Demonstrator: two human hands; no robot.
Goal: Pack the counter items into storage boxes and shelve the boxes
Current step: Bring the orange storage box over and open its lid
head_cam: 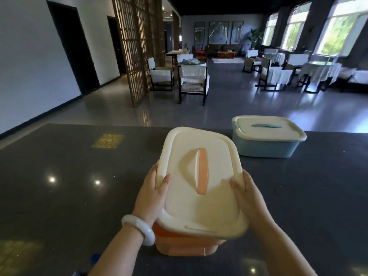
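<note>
- Two bare hands grip one orange storage box (185,244) at the near middle of a dark, glossy counter (59,176).
- The box wears a cream lid (199,176) with an orange handle (202,170) running down its centre; the lid sits tilted, its near edge overhanging the orange body.
- The left hand (153,194) clamps the lid's left edge, thumb lying on top and fingers hidden beneath the rim.
- The right hand (247,196) clamps the lid's right edge the same way, thumb on top.
- A pale, milky bangle (139,230) circles the left wrist.
- Whether the box's base touches the counter cannot be told; its underside is out of sight.
- A blue storage box (266,146) with its own cream lid and blue handle sits closed on the counter, farther away and to the right, apart from the orange one.
- Beyond the counter lies a dim hall with white-covered chairs (193,80), a wooden lattice screen (135,46) to the left, and bright windows (338,26) at far right.
</note>
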